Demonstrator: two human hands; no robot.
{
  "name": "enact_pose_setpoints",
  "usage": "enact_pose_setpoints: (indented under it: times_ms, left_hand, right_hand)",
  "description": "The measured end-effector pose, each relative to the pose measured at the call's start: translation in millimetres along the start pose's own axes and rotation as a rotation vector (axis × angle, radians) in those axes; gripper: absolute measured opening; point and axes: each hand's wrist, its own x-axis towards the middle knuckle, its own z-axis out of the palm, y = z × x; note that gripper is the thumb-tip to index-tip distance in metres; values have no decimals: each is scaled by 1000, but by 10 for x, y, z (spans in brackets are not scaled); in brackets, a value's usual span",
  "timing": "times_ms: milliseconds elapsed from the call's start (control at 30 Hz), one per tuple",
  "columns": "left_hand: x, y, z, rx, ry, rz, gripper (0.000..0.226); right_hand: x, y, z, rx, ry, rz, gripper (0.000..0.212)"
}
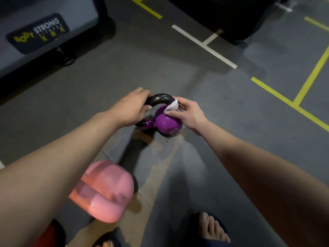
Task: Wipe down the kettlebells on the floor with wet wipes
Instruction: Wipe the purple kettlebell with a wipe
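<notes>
Left hand [131, 107] is curled round the black handle [161, 98] of a purple kettlebell [167, 123] tipped on the floor [222, 107], while a wet wipe [171, 106] is pinched at the handle's base by the right hand [188, 114]; a steady hold and flat pressure are advised

Dim, murky indoor light over the grey floor [231, 125]. Soft shadows just near of the purple kettlebell [167, 124]. Faint glare on its black handle [161, 99]. Blurred, out of focus: pink kettlebell [106, 191], near left. Wide-angle bending toward edges.
</notes>
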Motion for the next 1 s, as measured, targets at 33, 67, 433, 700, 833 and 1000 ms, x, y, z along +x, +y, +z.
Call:
enact_pose_setpoints:
  times_ms: [33, 67, 433, 700, 833, 1000]
  left_hand:
    - [3, 24, 2, -1, 2, 9, 30]
    - [4, 47, 0, -1, 1, 15, 30]
    - [132, 354, 56, 66, -7, 71, 33]
    - [240, 361, 33, 102, -52, 84, 32]
    - [231, 233, -32, 121, -87, 121, 28]
    - [183, 88, -92, 122, -76, 184, 19]
  right_hand:
    - [42, -11, -13, -16, -43, 8, 56]
    - [77, -42, -48, -31, -87, 27, 53]
    - [-76, 83, 360, -85, 603, 44, 44]
    - [75, 197, -53, 77, 278, -21, 60]
    - [227, -71, -451, 15, -198, 50, 67]
    - [298, -356, -475, -200, -489, 116, 62]
